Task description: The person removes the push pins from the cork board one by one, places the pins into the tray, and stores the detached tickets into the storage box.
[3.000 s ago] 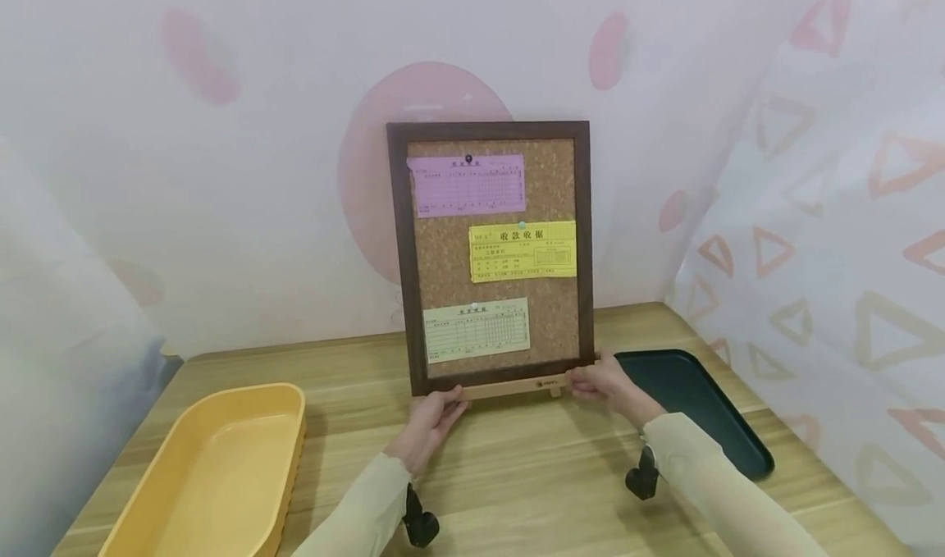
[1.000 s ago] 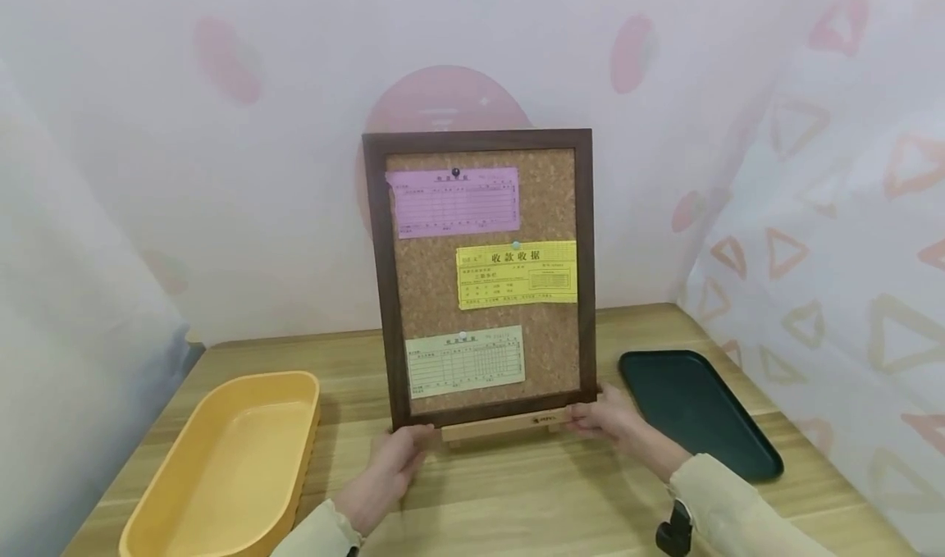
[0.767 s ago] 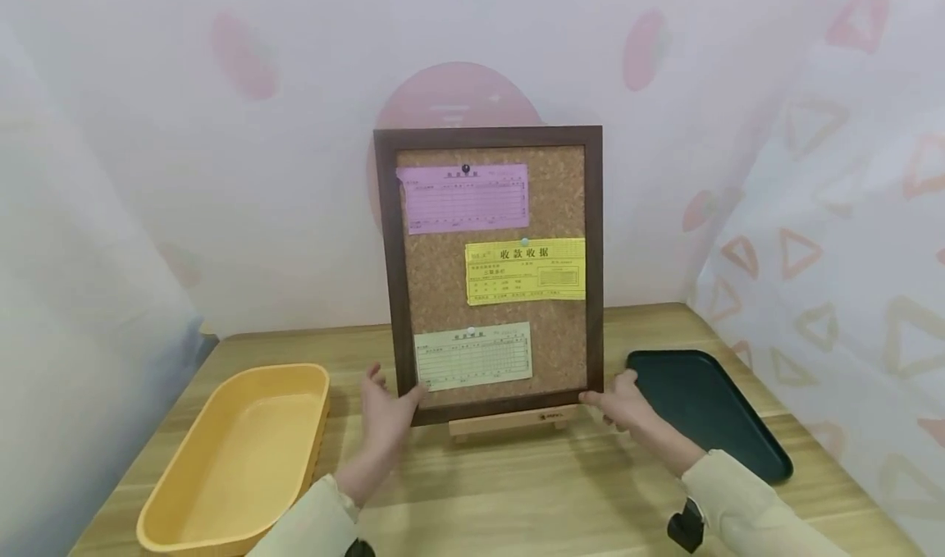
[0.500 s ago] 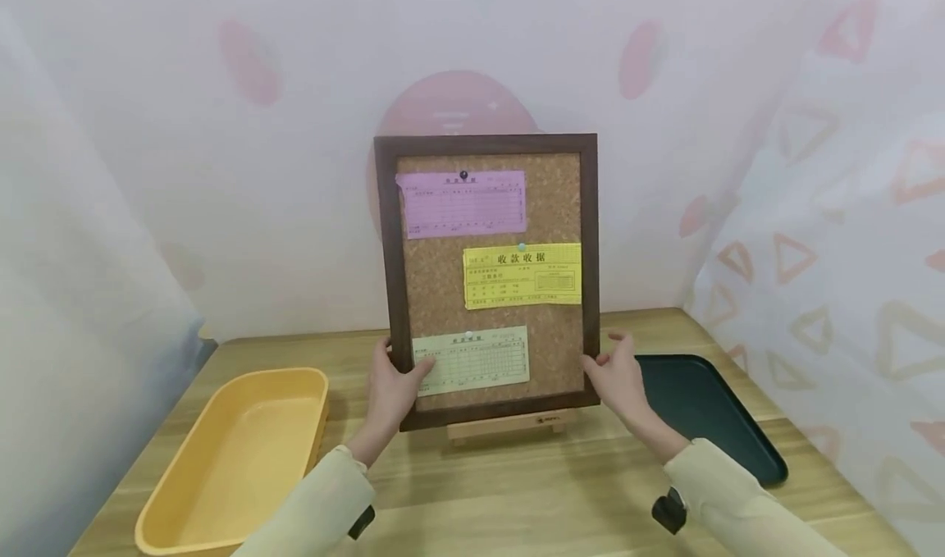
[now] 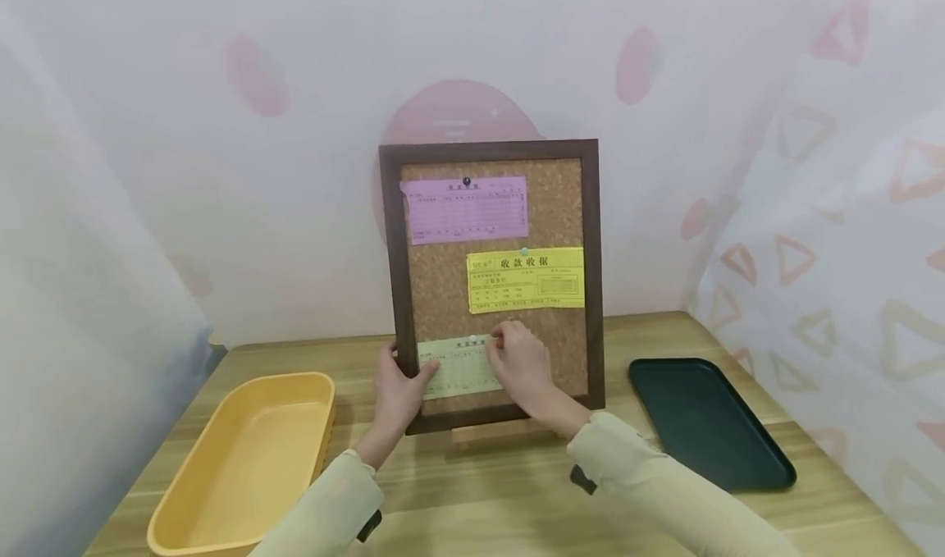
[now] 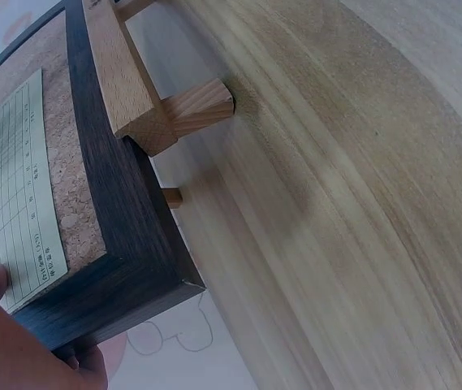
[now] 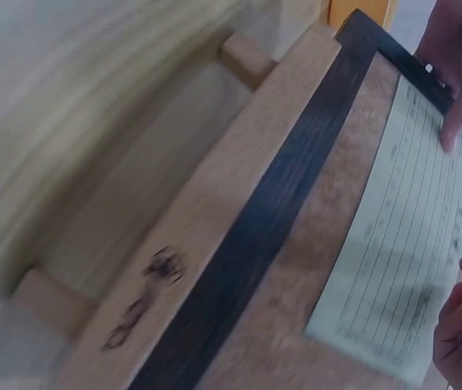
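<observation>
A cork board in a dark wooden frame (image 5: 394, 278) stands upright on a small wooden easel (image 5: 495, 432) on the table. Pinned to it are a pink slip (image 5: 465, 208), a yellow slip (image 5: 526, 280) and, lowest, a pale green slip (image 5: 458, 372). My left hand (image 5: 394, 389) grips the frame's lower left edge, thumb lying on the green slip (image 6: 11, 195). My right hand (image 5: 520, 368) is on the board face, its curled fingertips at the green slip's top edge, just right of a white pushpin (image 5: 473, 340). In the right wrist view thumb and fingers (image 7: 458, 325) stand apart over the slip (image 7: 409, 268).
A yellow plastic tub (image 5: 295, 381) lies at the left of the wooden table (image 5: 502, 491), and a dark green flat tray (image 5: 709, 426) at the right. White patterned sheeting closes in the back and both sides.
My hands left the easel base and rose to the frame's sides. Then my right hand crossed from the right edge onto the board face, up to the green slip's pin.
</observation>
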